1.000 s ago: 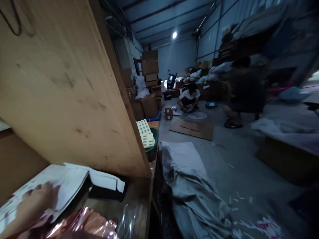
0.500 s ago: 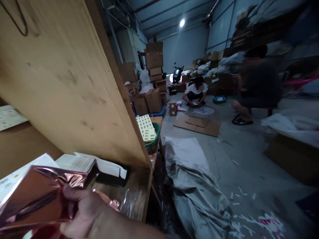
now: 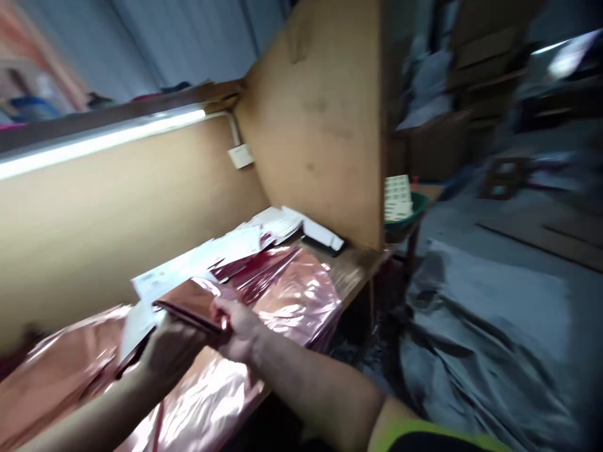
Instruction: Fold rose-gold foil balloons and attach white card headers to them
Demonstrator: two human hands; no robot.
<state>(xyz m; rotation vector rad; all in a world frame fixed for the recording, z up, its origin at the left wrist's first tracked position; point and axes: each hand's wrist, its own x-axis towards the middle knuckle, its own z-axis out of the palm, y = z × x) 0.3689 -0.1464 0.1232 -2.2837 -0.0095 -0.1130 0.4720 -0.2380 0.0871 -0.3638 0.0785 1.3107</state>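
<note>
A folded rose-gold foil bag (image 3: 191, 303) is held above the wooden bench (image 3: 352, 260). My right hand (image 3: 238, 327) grips its right end, thumb on top. My left hand (image 3: 168, 353) supports it from below on the left, together with a white sheet (image 3: 135, 321). More shiny pink foil bags (image 3: 296, 296) lie spread over the bench under and around both hands. The picture is blurred by motion.
White printed sheets (image 3: 221, 248) lie along the back wall of the bench. An upright wooden side panel (image 3: 325, 119) closes its right end; behind it a green basket (image 3: 409, 216) holds label sheets. Grey sacks (image 3: 475, 326) cover the floor on the right.
The view has swung left from the warehouse floor to the bench. The foil bag that my right hand held up is now gripped by both hands above the bench.
</note>
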